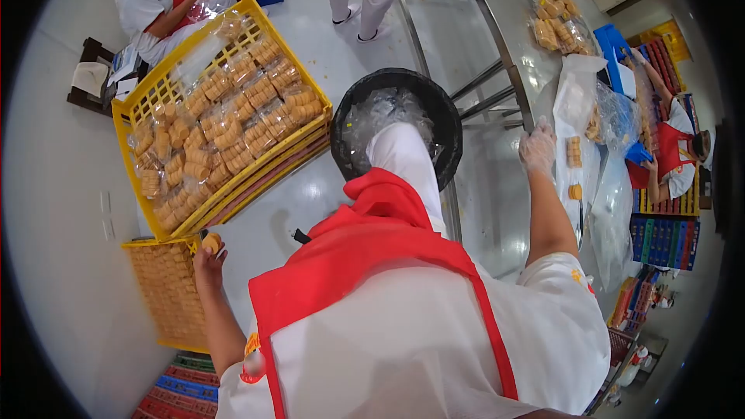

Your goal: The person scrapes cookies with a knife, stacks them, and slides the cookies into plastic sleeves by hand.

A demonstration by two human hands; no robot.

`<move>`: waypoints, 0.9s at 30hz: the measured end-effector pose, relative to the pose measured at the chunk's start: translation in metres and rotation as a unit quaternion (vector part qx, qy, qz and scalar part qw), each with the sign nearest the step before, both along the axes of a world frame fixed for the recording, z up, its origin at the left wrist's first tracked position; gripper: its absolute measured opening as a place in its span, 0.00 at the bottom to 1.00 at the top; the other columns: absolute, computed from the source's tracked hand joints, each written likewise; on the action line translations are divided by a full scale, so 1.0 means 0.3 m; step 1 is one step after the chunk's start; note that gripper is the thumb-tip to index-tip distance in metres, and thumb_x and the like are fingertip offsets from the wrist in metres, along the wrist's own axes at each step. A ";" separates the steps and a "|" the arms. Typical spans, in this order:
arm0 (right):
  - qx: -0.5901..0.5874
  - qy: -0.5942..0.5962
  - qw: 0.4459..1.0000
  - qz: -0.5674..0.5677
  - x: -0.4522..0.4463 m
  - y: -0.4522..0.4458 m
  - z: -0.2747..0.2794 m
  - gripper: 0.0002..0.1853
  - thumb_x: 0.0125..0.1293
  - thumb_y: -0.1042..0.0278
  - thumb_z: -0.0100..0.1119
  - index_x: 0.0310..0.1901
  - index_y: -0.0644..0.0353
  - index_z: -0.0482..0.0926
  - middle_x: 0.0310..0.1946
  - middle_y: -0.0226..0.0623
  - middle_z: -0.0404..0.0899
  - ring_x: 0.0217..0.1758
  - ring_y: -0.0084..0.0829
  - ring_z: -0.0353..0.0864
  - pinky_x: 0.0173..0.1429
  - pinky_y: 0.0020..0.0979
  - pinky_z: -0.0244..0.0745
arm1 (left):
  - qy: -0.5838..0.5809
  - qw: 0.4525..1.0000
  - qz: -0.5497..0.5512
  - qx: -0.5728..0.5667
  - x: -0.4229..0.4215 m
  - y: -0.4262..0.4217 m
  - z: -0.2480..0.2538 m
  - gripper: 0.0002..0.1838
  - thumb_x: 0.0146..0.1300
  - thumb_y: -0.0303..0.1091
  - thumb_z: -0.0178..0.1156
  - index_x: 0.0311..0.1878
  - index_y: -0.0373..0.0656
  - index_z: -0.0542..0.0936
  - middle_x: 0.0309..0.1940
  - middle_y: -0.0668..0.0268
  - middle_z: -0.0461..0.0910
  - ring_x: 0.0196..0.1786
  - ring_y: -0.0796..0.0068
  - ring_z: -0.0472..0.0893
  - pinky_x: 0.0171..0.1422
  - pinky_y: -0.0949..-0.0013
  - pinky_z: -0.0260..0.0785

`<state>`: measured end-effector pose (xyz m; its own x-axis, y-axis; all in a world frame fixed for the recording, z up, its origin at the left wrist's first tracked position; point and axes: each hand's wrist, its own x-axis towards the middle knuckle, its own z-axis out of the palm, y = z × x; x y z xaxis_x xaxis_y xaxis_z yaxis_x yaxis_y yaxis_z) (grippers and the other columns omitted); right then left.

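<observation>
The fingers of my left hand [207, 261] close around a few round biscuits [211, 243] just beside the corner of a yellow crate [256, 12], while the fingers of my right hand [538, 147], in a clear plastic glove, rest at the edge of a steel worktop [528, 35]; how far open they are, and whether they grip anything, I cannot tell. Near that glove, two short stacks of biscuits [574, 152] lie on a white sheet [569, 97]. The tilted crate holds rows of biscuits in clear packs [233, 120], with a lower crate [163, 287] of biscuits near my left hand. Between my two hands, beyond my red apron [365, 240], a black bin [341, 120] holds crumpled clear plastic [396, 109]. Farther out, more packs [555, 23] lie on the worktop, and co-workers in white appear around the room.
</observation>
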<state>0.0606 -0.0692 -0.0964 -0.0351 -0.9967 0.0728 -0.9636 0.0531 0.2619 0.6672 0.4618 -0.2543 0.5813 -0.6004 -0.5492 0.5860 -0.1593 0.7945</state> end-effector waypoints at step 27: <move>0.023 -0.026 0.999 0.037 -0.077 -0.079 -0.057 0.38 0.64 0.69 0.57 0.72 0.77 0.53 0.67 0.65 0.59 0.70 0.62 0.59 0.75 0.57 0.55 | 0.105 0.975 -0.164 -0.106 -0.215 -1.629 0.249 0.34 0.53 0.43 0.66 0.62 0.32 0.74 0.55 0.54 0.81 0.60 0.54 0.78 0.66 0.51 0.70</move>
<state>0.0376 -0.0930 -0.1136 0.0352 -0.9990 0.0278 -0.9770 -0.0286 0.2111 0.6028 -0.0269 -0.1795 0.2270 -0.8479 -0.4792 0.6852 -0.2107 0.6973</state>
